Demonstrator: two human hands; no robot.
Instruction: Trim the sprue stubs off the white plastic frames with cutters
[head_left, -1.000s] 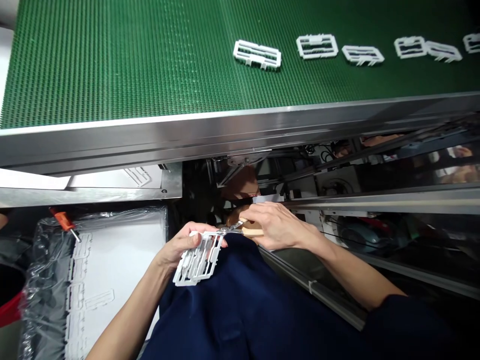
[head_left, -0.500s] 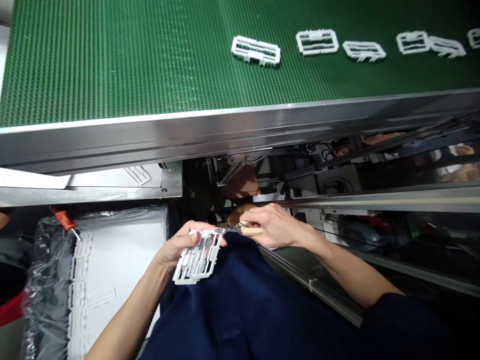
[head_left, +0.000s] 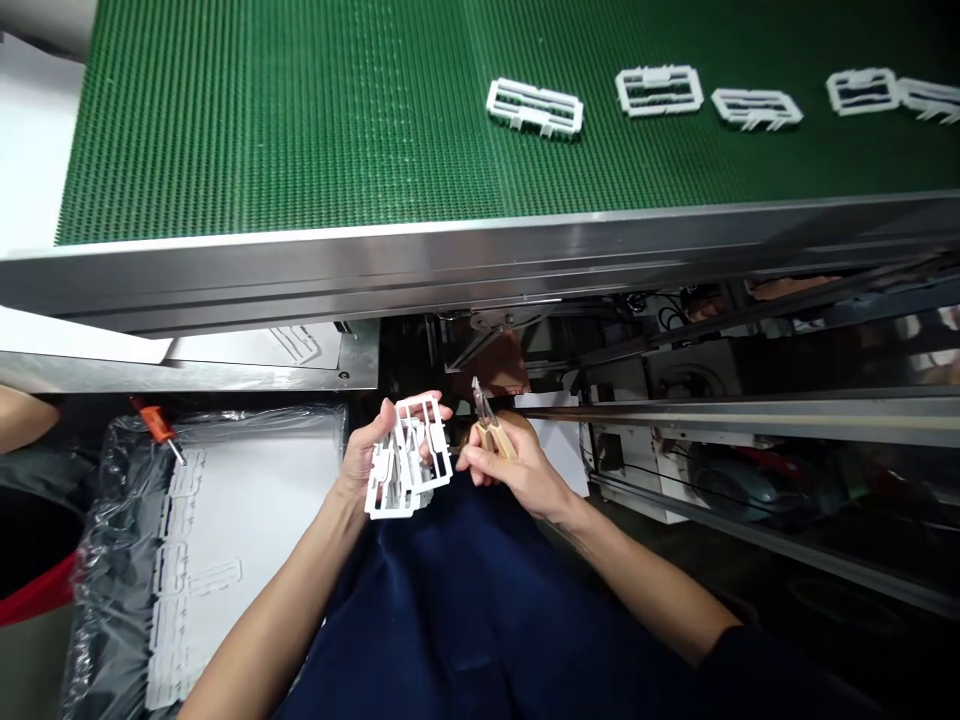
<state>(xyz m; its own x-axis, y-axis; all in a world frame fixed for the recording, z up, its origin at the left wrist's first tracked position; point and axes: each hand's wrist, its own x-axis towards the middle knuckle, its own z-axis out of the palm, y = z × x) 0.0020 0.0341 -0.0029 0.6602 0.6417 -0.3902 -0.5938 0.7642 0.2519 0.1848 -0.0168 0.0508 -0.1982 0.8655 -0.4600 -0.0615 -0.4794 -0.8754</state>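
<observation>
My left hand (head_left: 366, 449) grips a few white plastic frames (head_left: 409, 468), which overlap each other, thumb on top and fingertips showing past the far edge. To the right, my right hand (head_left: 517, 472) is closed around pliers or nippers (head_left: 491, 432) with light yellow handles. Their metal jaws point up and away, apart from the frames. How many frames overlap in the left hand I cannot make out.
Ahead runs a green conveyor belt (head_left: 300, 120) with a metal edge, carrying several white frames (head_left: 536, 108). At lower left a plastic-lined box (head_left: 277, 500) holds a row of frames; an orange-handled screwdriver (head_left: 156, 424) lies at its corner. Someone's arm (head_left: 26, 418) shows at the left edge.
The nippers have come away from the frames and now point upward. My left hand has raised and turned the frames. The view has shifted, so the belt's frames appear further right.
</observation>
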